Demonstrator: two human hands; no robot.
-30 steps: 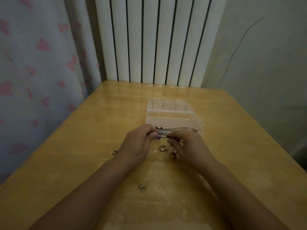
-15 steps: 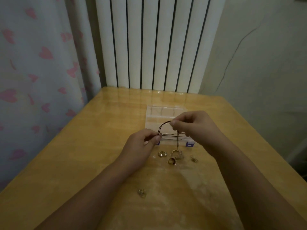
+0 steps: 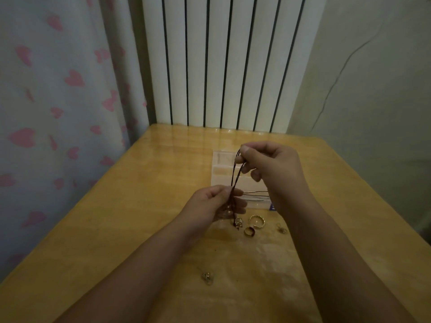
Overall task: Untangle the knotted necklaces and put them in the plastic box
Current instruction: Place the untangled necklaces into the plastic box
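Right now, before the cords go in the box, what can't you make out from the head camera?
- Knot in the dark cords: too thin and dim to trace; the left hand covers the lower end.
- Pendant: partly behind the left fingers.
- Plastic box: the right hand hides its right side, so contents are unclear.
- Small charm: too small to identify.

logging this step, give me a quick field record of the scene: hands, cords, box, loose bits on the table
left hand: pinches the low end of the necklace cords
right hand: pinches the top of the cords, raised above the box
necklace cords: dark, stretched between both hands, not in the box
plastic box: clear, on the table behind the hands
wooden table: carries all
gold rings: loose, near the left hand
small charm: nearer the camera
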